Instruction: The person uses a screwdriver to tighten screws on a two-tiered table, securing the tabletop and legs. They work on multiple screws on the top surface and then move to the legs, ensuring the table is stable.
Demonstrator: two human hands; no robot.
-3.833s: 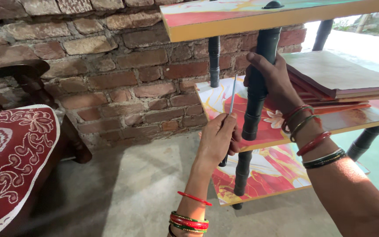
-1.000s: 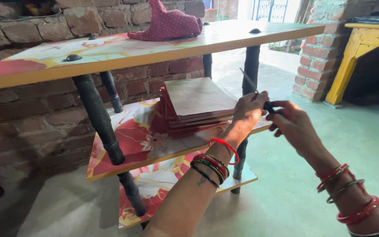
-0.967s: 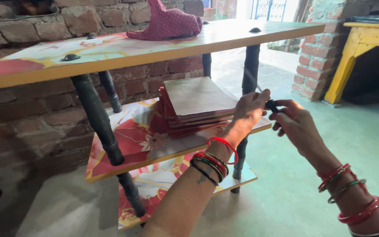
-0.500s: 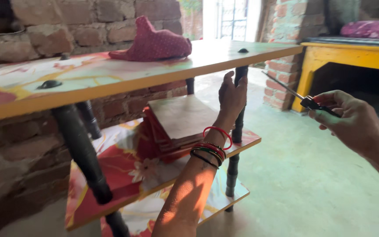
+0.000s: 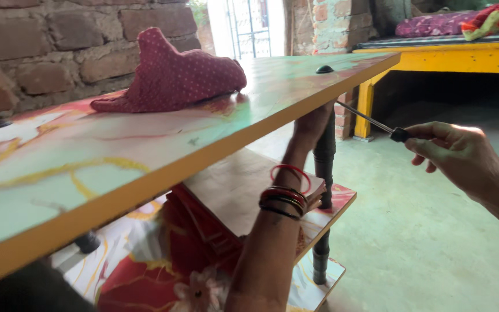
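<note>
Left hand reaches up beneath the colourful painted wooden top shelf, fingers curled around the black cylindrical post. Right hand, at 3 o'clock, is clamped on a black-handled metal screwdriver, its shaft pointing toward 10 o'clock at the post. A maroon dotted cloth lies on the shelf at 11 o'clock.

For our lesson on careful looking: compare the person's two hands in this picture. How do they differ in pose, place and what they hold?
The left hand reaches up under the top shelf and wraps the black post; the right hand is out in the open beside the rack. The left hand holds no tool; the right hand grips a screwdriver, its shaft aimed at the post. The left wrist shows a full stack of bangles; the right wrist is cut off by the edge of the picture.
</note>
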